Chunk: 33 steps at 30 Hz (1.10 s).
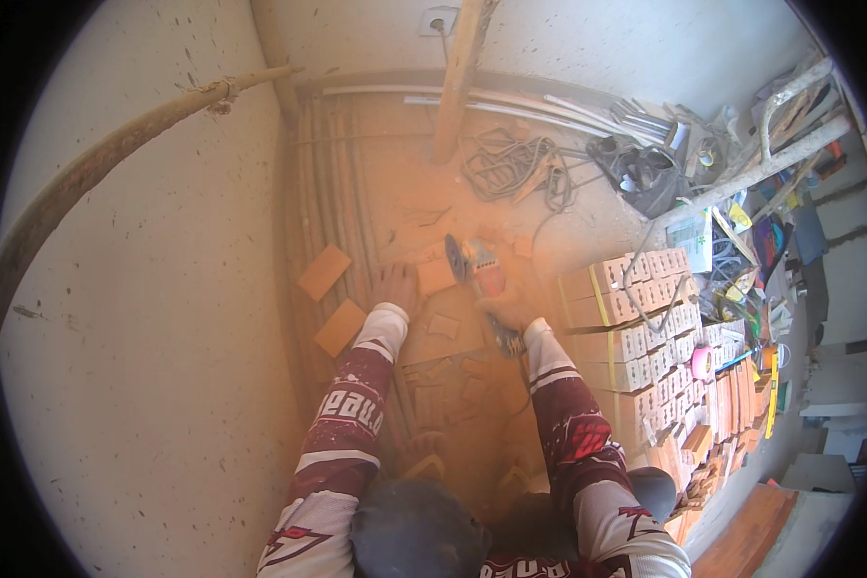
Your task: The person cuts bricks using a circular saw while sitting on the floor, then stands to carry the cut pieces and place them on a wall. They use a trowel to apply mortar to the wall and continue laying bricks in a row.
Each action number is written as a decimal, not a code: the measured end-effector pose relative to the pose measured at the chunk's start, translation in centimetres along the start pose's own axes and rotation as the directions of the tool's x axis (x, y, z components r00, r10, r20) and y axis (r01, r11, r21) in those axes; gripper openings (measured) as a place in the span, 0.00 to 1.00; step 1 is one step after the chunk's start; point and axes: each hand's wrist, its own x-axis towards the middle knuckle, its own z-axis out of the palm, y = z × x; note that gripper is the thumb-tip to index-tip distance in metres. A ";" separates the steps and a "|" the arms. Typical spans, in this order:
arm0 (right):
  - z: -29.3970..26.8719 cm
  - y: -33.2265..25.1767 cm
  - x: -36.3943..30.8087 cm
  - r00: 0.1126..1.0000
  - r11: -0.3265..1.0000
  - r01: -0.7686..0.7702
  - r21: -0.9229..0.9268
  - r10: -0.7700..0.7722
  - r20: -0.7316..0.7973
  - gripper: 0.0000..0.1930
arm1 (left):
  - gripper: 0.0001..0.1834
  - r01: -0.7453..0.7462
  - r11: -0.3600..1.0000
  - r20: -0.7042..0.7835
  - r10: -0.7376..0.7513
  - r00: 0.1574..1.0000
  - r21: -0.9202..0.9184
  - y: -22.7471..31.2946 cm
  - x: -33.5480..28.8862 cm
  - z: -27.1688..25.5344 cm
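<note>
We've got our L hand (395, 287) palm down, fingers extended, at the L end of a terracotta piece (436, 278); not gripping, prob. just steadying it. Our R hand (513, 310) is wrapped round an angle grinder (491, 280), its disc (456, 258) on edge by the piece's R end. So the piece lies btwn our 2 hands, R of L hand & L of disc, long axis approx. L-R, crossing the disc's plane; L hand's nearer. Too hazy to tell if disc touches it. 2 loose tiles (325, 273) lie L of our L hand, brick stacks (597, 337) well off to R
</note>
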 end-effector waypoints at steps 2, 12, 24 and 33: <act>-0.3 -1.1 -0.6 0.996 0.996 0.094 -0.005 -0.094 -0.005 0.35 | 0.30 0.012 0.999 -0.017 -0.011 1.000 0.036 -0.2 -0.2 0.2; -1.6 -2.6 -3.6 0.957 0.970 -0.242 -0.028 0.243 0.158 0.29 | 0.31 -0.010 0.997 -0.019 0.012 1.000 0.073 -0.6 -0.2 0.5; -0.3 -0.2 -1.2 0.958 0.971 -0.237 -0.021 0.238 0.159 0.27 | 0.30 -0.008 0.996 -0.038 0.012 0.999 0.089 -0.3 0.1 0.6; 0.5 0.8 0.3 0.976 0.983 -0.185 0.012 0.182 0.121 0.29 | 0.29 0.003 0.994 -0.085 0.007 0.996 0.111 -0.1 0.2 0.7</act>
